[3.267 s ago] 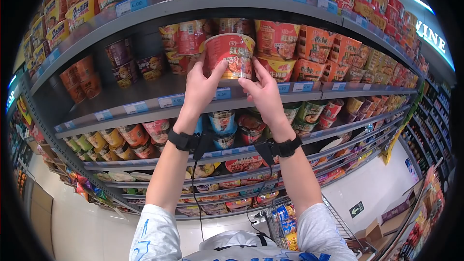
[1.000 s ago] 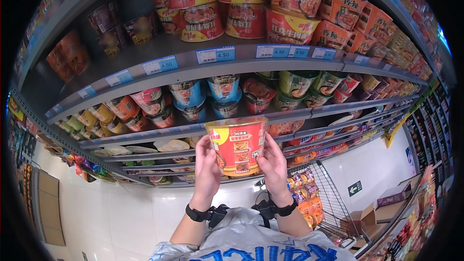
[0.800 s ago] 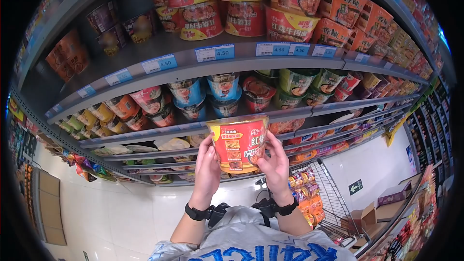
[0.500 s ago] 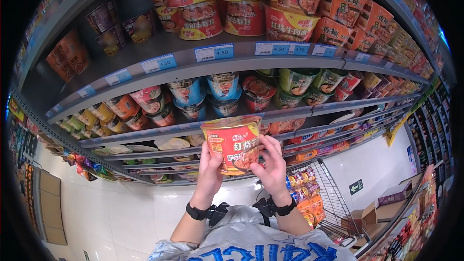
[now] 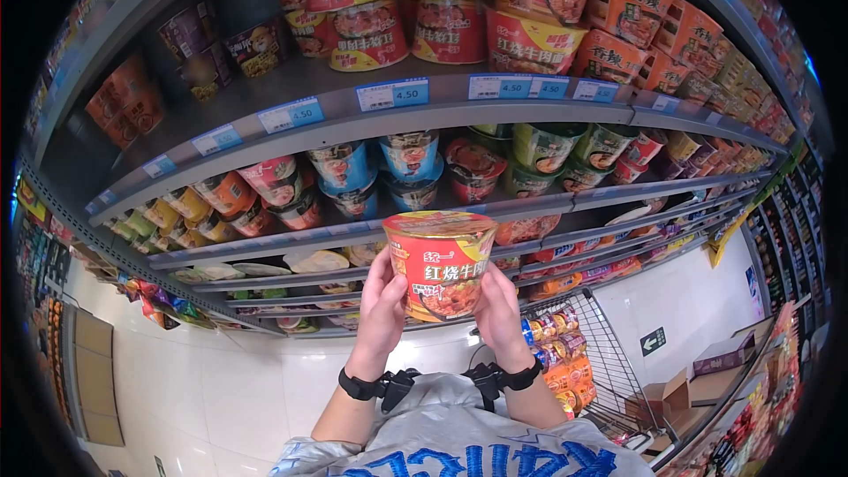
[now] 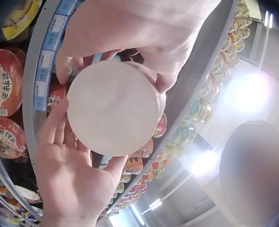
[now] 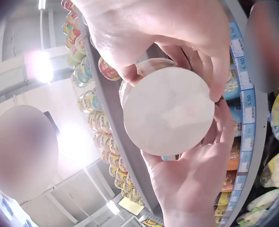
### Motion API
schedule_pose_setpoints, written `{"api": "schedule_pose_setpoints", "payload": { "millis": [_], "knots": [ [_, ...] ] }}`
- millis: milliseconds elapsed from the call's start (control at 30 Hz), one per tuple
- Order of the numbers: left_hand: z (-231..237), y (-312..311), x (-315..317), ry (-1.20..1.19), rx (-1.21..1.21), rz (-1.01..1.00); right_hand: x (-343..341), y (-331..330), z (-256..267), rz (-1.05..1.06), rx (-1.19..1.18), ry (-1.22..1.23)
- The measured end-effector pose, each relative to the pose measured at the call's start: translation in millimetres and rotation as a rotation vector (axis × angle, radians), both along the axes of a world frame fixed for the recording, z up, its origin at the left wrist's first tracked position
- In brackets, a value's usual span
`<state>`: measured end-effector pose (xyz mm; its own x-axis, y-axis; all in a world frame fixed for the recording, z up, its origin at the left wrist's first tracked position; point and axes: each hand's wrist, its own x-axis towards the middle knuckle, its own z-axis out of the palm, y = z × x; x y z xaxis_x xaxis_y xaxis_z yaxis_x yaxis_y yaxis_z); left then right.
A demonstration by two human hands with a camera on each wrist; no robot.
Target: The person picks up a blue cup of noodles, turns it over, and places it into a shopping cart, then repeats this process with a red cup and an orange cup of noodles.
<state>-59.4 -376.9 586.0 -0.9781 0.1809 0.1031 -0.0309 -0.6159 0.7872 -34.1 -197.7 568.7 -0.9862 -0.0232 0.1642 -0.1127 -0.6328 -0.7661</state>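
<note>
A red instant noodle cup with a yellow-marked lid is held upright between both hands in front of the chest, its large label facing the head camera. My left hand grips its left side, thumb on the near face. The right hand grips the other side, its fingers mostly hidden behind the cup. From below, the left wrist view shows the cup's plain white base between the two hands, and the right wrist view shows the same round base.
Shelves ahead carry matching red noodle cups, blue cups and green cups. Blue price tags line the shelf edge. To the lower right stands a shopping cart holding noodle packs, near cardboard boxes.
Both hands have brought the cup down from the upper shelf toward the body. Over the last second they have turned it, so its picture panel gives way to the large label.
</note>
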Motion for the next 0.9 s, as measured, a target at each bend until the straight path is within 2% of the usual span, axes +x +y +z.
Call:
{"api": "schedule_pose_setpoints", "payload": {
  "millis": [33,100,200,500,633,700,900],
  "knots": [
    [1,1,0,-0.001,0.000,0.001,-1,1,0,0.001,0.000,-0.001],
    [5,3,-1,0.114,-0.086,0.141,-3,2,-1,-0.096,-0.021,-0.020],
    [-2,0,-2,0.106,-0.099,0.186,-6,0,9,-0.179,-0.025,-0.008],
    [8,-1,-1,0.015,-0.038,0.133,-8,6,6,-0.151,0.156,0.012],
    [7,6,1,0.092,-0.122,0.118,-9,-4,9,-0.110,0.114,0.017],
    [4,10,4,0.069,-0.151,0.095,-7,-5,2,0.051,0.054,-0.060],
    [-3,7,3,0.030,-0.183,0.087,-7,-5,0,0.022,0.116,-0.067]
  ]
}}
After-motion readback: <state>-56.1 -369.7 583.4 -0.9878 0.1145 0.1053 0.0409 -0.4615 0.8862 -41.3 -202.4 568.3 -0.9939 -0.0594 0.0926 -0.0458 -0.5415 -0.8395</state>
